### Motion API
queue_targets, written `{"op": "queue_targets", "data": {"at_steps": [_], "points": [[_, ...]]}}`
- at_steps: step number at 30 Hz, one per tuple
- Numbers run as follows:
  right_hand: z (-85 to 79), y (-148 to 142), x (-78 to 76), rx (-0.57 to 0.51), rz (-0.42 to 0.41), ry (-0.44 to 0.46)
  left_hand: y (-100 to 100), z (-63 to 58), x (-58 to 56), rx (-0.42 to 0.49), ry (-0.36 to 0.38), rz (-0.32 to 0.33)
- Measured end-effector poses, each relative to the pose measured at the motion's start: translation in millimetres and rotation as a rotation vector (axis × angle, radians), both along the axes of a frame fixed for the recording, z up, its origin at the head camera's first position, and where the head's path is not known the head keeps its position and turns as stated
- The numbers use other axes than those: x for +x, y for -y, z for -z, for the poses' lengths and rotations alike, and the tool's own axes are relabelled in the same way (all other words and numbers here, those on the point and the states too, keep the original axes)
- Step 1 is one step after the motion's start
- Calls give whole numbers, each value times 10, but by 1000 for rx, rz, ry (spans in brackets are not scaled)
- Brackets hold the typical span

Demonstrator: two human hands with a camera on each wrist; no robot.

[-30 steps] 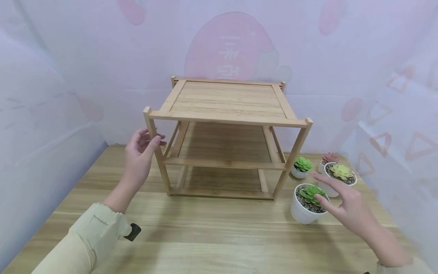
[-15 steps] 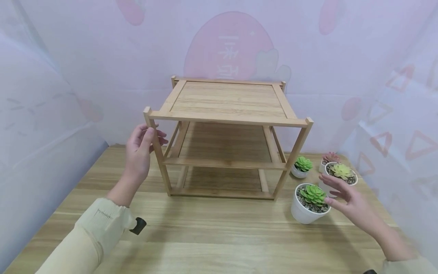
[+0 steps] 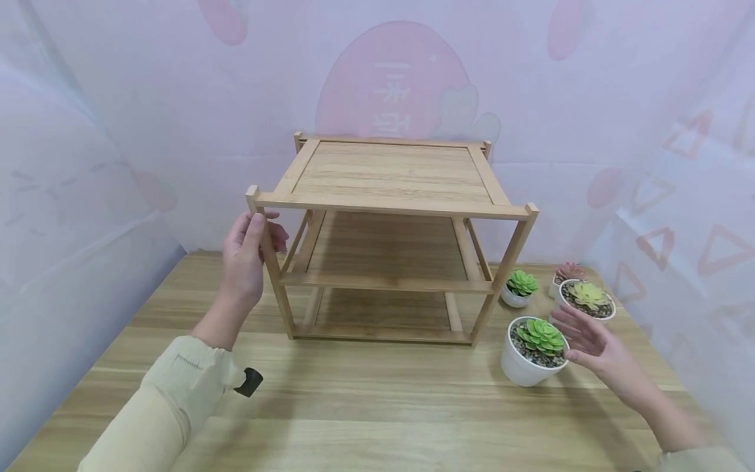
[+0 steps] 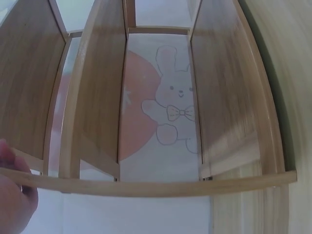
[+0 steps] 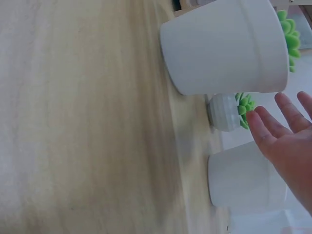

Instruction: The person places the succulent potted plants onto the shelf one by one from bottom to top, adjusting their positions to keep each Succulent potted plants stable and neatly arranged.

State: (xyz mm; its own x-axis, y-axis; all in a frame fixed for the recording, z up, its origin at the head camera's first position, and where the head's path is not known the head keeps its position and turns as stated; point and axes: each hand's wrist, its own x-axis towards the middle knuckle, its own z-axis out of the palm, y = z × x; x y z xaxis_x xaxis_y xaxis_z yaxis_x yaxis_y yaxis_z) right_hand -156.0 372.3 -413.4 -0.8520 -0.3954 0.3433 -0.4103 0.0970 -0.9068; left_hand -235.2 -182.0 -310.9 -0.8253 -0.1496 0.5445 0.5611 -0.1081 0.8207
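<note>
A wooden shelf rack (image 3: 392, 174) with stacked boards stands on the table in the head view. My left hand (image 3: 244, 265) grips its front left post, with the thumb in front and the fingers behind. In the left wrist view that hand (image 4: 14, 200) shows at the lower left, wrapped over the post. My right hand (image 3: 604, 357) has its fingers extended beside a white pot (image 3: 525, 367) holding a green succulent (image 3: 540, 336). Whether its fingertips touch the pot's rim I cannot tell. In the right wrist view, the hand (image 5: 290, 141) sits just by this pot (image 5: 224, 48).
Behind my right hand are a pot with a yellow-green succulent (image 3: 588, 296), a small pot with a green succulent (image 3: 522, 284) and a reddish succulent (image 3: 569, 271). Patterned cloth walls (image 3: 655, 164) enclose the wooden table (image 3: 377, 400) at the back and sides.
My left hand has slid up the post a little and now holds it more closely. My right hand has drawn from over the green succulent to the pot's right side.
</note>
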Motion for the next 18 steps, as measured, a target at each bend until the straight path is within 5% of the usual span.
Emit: {"op": "queue_targets", "data": {"at_steps": [7,18], "points": [[123,44,-5,-20,-33,102,-69,4,-23,21,-7,-28],[198,119,-22,-3,-29,136,-132,9,-39,78,7,-38]]}}
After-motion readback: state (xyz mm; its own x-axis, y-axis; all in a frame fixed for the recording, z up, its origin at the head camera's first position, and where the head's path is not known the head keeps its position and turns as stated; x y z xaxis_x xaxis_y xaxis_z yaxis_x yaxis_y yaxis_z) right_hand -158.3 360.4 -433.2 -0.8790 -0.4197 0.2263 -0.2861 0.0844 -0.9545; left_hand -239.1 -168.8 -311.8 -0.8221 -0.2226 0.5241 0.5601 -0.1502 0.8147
